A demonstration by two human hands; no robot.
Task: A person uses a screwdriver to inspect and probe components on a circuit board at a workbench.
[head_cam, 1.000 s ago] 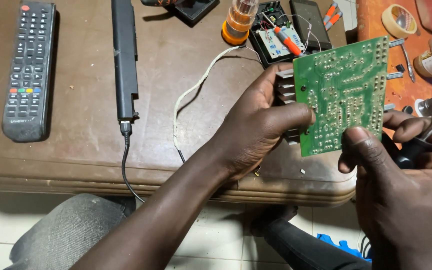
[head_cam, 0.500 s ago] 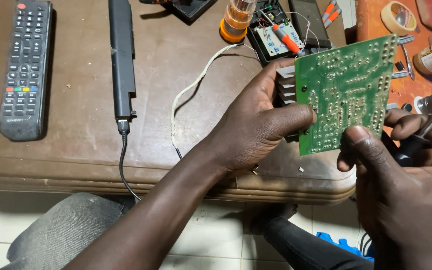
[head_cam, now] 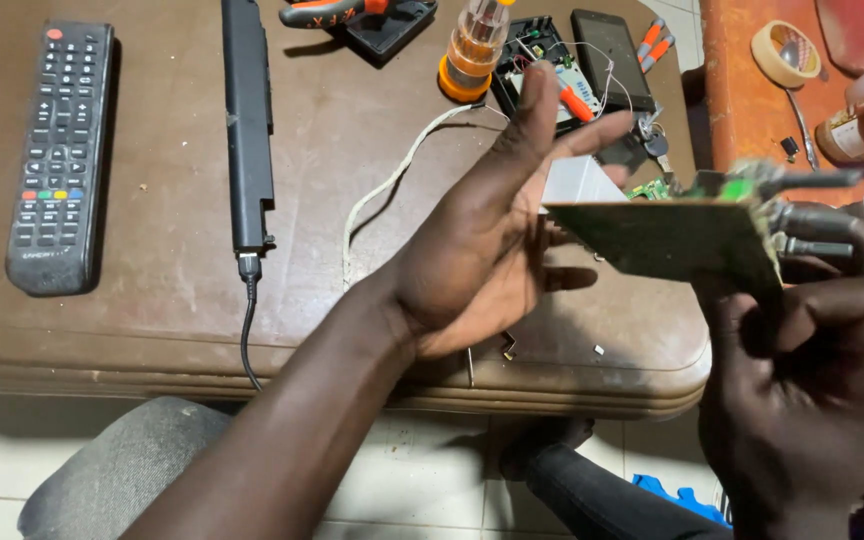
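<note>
Left hand [head_cam: 482, 250] off one board [head_cam: 672, 238]

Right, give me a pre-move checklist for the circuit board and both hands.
1. Right hand grips the circuit board: ok, held from below.
2. Left hand steadying the board: not ok, palm open, fingers spread beside its edge.
3. Board face readable: not ok, tilted nearly edge-on and blurred.
4. Tool in right hand alongside the board: cannot tell, motion blur hides it.
5. White cable out of the hands' way: ok, lying on the table behind the left hand.
</note>
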